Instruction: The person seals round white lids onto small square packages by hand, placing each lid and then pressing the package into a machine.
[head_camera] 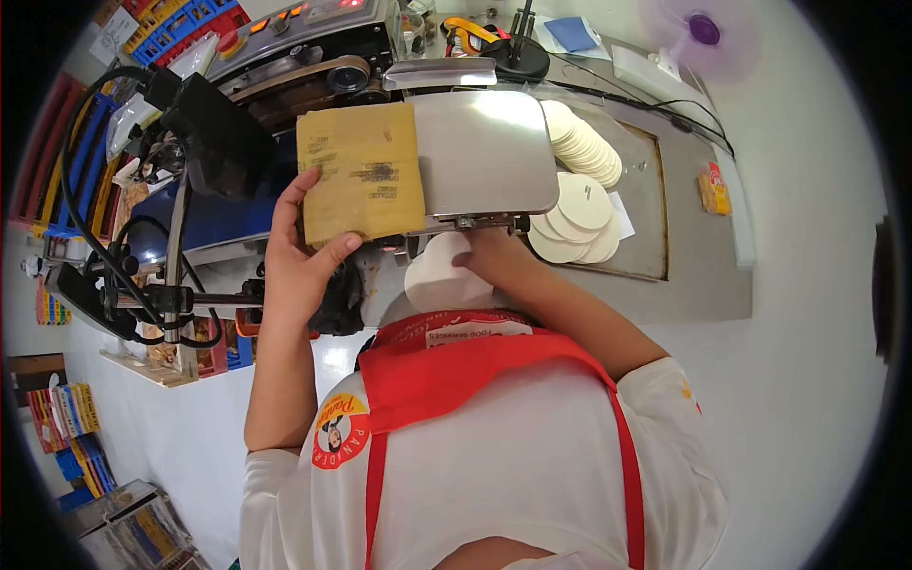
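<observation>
My left hand (pixel 303 249) grips the near left corner of a yellow, tape-covered square pad (pixel 360 171), with its thumb on the near edge and fingers along the left side. Dark smudged print marks the pad's top. To the pad's right lies a shiny metal plate (pixel 484 157). My right hand (pixel 491 251) reaches under the plate's near edge, its thumb over white round discs (pixel 445 274); its other fingers are hidden, so its grip is unclear. More white discs lie in a fanned row (pixel 581 142) and a loose pile (pixel 573 217) right of the plate.
A machine with a belt and lit switches (pixel 313 43) stands behind. At left, a black device (pixel 214 135) with cables hangs on a metal post (pixel 178 242) over a blue belt (pixel 214 214). A spinning fan (pixel 704 30) and a small packet (pixel 712 189) are at right.
</observation>
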The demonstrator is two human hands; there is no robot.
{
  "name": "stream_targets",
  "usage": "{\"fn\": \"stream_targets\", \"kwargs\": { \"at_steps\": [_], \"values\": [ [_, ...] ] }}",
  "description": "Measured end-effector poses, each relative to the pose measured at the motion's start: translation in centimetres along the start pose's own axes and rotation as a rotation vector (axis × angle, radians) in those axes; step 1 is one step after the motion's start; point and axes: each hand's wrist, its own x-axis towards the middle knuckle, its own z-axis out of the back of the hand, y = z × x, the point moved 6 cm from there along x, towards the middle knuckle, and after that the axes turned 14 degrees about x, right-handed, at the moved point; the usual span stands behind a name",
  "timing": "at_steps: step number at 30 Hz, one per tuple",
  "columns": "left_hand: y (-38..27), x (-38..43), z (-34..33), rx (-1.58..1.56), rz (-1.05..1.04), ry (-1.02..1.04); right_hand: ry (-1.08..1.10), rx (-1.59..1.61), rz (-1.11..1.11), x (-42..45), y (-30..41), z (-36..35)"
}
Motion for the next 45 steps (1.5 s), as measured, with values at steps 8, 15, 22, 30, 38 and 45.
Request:
{"fn": "stream_targets", "kwargs": {
  "at_steps": [8,15,22,30,38,45],
  "values": [
    [1.5,1.0,-1.3,0.102,0.062,0.061,-0.091,0.037,0.158,-4.3,0.2,1.2],
    [0.4,1.3,-1.4,0.680,-0.130,0.087,-0.093,-0.056,0.477,-6.4,6.2,6.0],
    [-0.7,1.8,-4.0,1.081,-0.373,0.042,-0.477,0.584,0.117,-1.4,8.3,17.7],
    [-1.8,2.5,-5.3,1.002,-0.364,-0.009,-0.376,0.279,0.047,6.2,6.1,16.0],
    [-0.2,2.1,-3.3,1.064,-0.375,-0.107,-0.310,0.128,0.202,7.9,9.0,14.1],
    [0.4,2.1,-0.6,1.148,-0.318,-0.208,-0.262,0.069,0.346,9.8,10.8,12.6]
  ]
}}
